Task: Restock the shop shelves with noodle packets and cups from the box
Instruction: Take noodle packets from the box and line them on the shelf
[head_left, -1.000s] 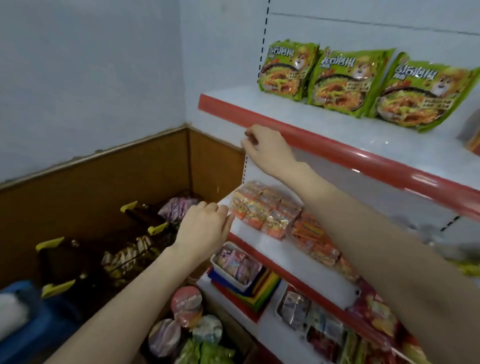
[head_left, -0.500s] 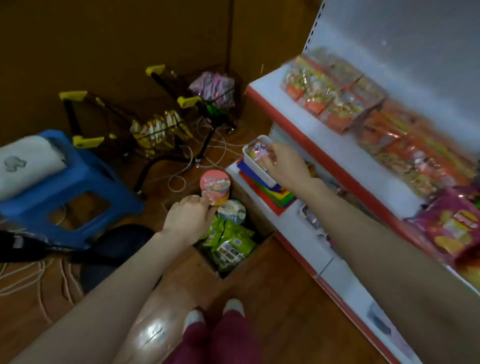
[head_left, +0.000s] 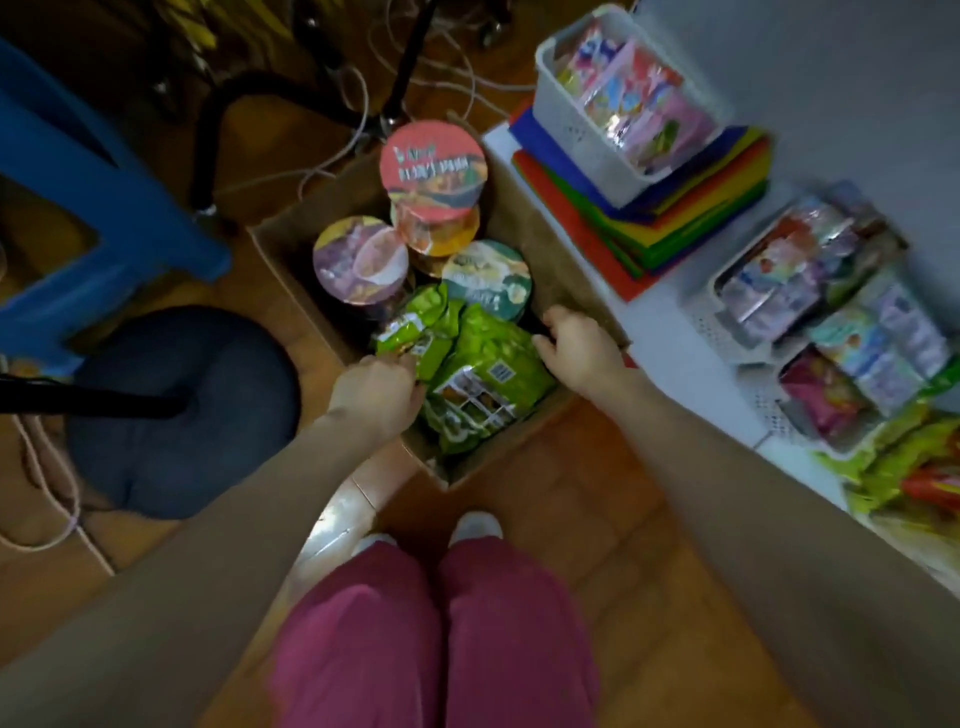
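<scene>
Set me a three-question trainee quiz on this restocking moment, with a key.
1. True or false: the pink-lidded cup stands on the shelf.
2. The left hand and right hand reach into the box at which goods? A) green noodle packets B) drink bottles C) bread loaves
3. Which hand is nearer the shelf?
Key: 1 false, it is in the box; 2 A; 3 the right hand.

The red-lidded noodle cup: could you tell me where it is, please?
In the head view, upper centre, the red-lidded noodle cup sits atop an orange cup at the far end of the cardboard box, beside the purple-lidded cup.
</scene>
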